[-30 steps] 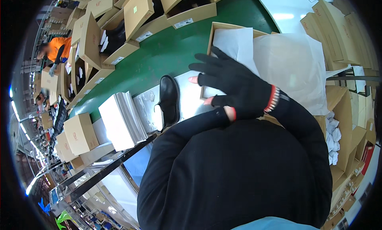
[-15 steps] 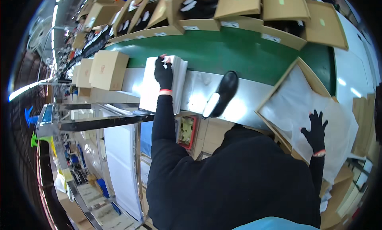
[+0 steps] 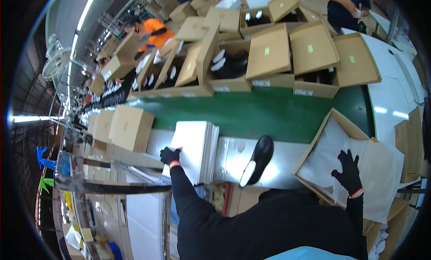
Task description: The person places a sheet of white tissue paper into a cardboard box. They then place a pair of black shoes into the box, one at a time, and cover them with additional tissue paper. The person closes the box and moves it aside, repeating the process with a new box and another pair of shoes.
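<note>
Head view, left hand: The gloved left hand (image 3: 170, 156) was at the near left edge of the white sheet stack (image 3: 192, 141), fingers bent; I could not tell whether they pinched a sheet.
Head view, right hand: The gloved right hand (image 3: 346, 173) was spread wide over the tissue paper (image 3: 330, 145), apparently holding nothing.
Sheet stack: It stood on the metal strip (image 3: 231, 147), left of the shoe; a careless drag at its edge could have fanned or creased the sheets.
Tissue: It lined the open carton (image 3: 349, 124) and spilled over its right side; a snagged fingertip could have torn it or pulled it out of place.
Black shoe: The shoe (image 3: 261, 156) lay between stack and carton, its near end close to the table's front edge; a sweeping sleeve might have knocked it off.
Carton: It sat askew, so a push on its wall might have slid it.
</note>
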A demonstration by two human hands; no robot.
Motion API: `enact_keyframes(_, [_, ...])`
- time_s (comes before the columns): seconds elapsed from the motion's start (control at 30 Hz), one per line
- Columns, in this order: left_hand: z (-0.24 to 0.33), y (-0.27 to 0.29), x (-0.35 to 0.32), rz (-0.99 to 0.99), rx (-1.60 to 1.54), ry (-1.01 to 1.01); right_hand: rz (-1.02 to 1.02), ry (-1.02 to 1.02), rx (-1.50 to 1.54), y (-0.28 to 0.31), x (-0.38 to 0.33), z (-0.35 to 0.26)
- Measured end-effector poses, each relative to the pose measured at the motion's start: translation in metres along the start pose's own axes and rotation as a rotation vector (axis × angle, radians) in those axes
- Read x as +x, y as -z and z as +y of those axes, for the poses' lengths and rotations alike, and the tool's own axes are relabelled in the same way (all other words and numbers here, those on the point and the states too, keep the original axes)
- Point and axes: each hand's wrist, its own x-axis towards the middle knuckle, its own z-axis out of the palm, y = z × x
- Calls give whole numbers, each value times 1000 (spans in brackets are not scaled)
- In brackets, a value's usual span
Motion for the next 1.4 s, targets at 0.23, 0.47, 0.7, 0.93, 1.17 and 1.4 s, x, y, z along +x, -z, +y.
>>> enact_keyframes(0.23, [-11,91,21,57,-1155,-325,-8,-31,43,-1,-15,5])
enact_keyframes(0.47, [181,213,-181,-613,-1504,-1015,75,-167,-17,3,-54,52])
enact_keyframes(0.7, [341,68,-436,-669,-931,-1541,160,-229,-126,-2,-119,93])
enact_keyframes(0.93, [352,119,-461,-993,-977,-1389,225,-552,84,0,-198,114])
enact_keyframes(1.17, [356,79,-477,-501,-725,-1660,223,-598,372,13,-202,116])
enact_keyframes(1.4, [282,133,-353,-288,452,-1551,330,-454,-79,5,-149,87])
